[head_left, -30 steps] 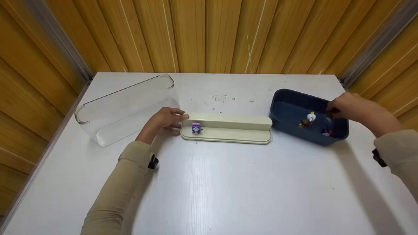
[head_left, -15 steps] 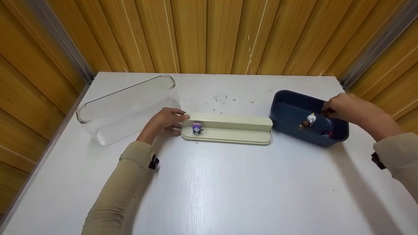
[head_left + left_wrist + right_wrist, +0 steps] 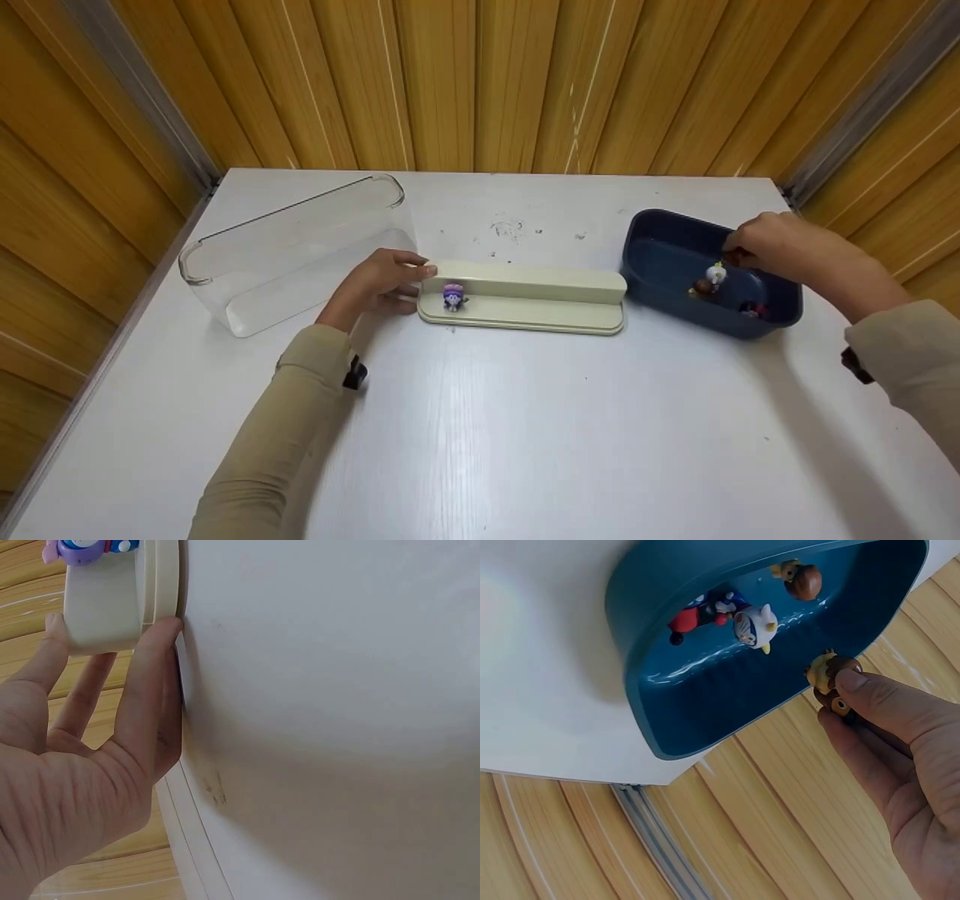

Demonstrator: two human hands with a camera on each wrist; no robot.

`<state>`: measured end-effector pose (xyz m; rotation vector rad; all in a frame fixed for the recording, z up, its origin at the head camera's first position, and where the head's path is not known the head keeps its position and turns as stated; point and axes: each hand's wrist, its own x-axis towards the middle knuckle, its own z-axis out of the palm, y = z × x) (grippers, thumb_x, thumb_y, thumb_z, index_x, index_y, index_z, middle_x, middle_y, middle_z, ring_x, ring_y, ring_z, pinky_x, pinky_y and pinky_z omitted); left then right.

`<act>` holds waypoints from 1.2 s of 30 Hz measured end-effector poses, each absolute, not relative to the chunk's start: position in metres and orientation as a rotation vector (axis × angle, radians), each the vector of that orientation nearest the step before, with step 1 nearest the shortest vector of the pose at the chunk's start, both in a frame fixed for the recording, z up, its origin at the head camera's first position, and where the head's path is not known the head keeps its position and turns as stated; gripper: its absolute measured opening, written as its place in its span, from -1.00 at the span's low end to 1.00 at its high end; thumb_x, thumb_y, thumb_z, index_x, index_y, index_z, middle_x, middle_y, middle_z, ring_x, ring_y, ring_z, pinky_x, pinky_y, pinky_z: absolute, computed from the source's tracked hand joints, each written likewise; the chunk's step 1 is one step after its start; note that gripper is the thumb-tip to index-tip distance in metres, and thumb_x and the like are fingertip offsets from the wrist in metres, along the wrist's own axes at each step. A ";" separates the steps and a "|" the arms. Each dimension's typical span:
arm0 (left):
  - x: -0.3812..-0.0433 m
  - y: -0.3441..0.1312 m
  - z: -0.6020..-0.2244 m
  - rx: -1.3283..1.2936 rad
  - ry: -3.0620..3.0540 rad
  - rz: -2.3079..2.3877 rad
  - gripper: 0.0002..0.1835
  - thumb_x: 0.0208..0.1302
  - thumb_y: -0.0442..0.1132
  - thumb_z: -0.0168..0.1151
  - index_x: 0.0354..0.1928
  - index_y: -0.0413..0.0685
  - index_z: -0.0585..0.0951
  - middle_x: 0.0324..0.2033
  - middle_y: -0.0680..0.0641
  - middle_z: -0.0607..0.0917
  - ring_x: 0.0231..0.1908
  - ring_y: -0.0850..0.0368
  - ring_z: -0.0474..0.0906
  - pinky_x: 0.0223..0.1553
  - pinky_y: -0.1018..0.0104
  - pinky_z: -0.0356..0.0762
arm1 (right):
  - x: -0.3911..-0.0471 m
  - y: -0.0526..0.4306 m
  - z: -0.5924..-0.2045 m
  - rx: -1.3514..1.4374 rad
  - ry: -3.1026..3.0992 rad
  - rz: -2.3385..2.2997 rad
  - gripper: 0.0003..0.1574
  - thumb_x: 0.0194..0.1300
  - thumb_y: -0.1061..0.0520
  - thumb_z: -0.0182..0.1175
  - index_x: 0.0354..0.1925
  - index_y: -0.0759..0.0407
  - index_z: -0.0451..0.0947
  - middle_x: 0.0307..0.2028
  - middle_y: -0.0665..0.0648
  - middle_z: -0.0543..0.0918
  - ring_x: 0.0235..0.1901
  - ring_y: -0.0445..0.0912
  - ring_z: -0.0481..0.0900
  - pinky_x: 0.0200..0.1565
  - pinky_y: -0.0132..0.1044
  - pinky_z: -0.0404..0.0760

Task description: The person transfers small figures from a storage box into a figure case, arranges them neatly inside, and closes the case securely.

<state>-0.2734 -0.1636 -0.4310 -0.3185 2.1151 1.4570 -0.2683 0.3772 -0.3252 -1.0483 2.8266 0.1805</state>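
My left hand [image 3: 379, 277] grips the left end of a cream stepped display stand [image 3: 540, 309], its thumb on the raised back step and a finger at the base's edge. On the stand's lower step, near that hand, stands a small purple-and-white figurine [image 3: 453, 297]. Over the right part of a dark blue bin [image 3: 660, 234], my right hand [image 3: 784, 244] pinches a brown-and-tan figurine [image 3: 831, 676] between thumb and fingers. Inside the bin lie a white figurine [image 3: 756, 626], a brown-headed one [image 3: 804, 582] and red-and-dark pieces [image 3: 697, 615].
A clear plastic bin or cover [image 3: 300, 251] sits at the left, its rim facing up. The white table [image 3: 510, 427] meets wood-panelled walls [image 3: 510, 90] at the back and sides. Dark scuff marks lie behind the stand.
My right hand has moved left and slightly up over the blue bin with the brown figurine. The left hand has kept its place on the stand.
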 end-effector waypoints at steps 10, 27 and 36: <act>-0.275 -0.164 -0.430 -0.304 2.154 1.421 -0.37 0.33 0.03 0.39 0.38 0.01 0.51 0.18 -0.13 0.62 0.01 0.01 0.66 -0.13 0.24 0.74 | -0.262 0.359 -0.322 -1.069 2.831 0.160 -0.80 0.19 0.42 0.38 -0.17 0.31 0.74 -0.25 0.26 0.76 -0.25 0.14 0.74 -0.18 0.05 0.76; -0.271 -0.163 -0.431 -0.311 2.127 1.458 -0.36 0.35 0.01 0.38 0.39 -0.02 0.48 0.19 -0.16 0.62 0.02 -0.01 0.67 -0.12 0.21 0.74 | -0.262 0.329 -0.326 -1.097 2.785 0.167 -0.82 0.24 0.41 0.36 -0.18 0.27 0.74 -0.29 0.15 0.75 -0.32 -0.02 0.71 -0.21 -0.08 0.77; -0.273 -0.165 -0.434 -0.304 2.113 1.479 -0.37 0.35 -0.01 0.38 0.40 -0.02 0.48 0.16 -0.13 0.64 0.05 -0.02 0.66 -0.13 0.21 0.75 | -0.255 0.316 -0.330 -1.130 2.781 0.188 -0.88 0.26 0.39 0.35 -0.25 0.23 0.71 -0.37 0.07 0.68 -0.43 -0.13 0.59 -0.31 -0.17 0.73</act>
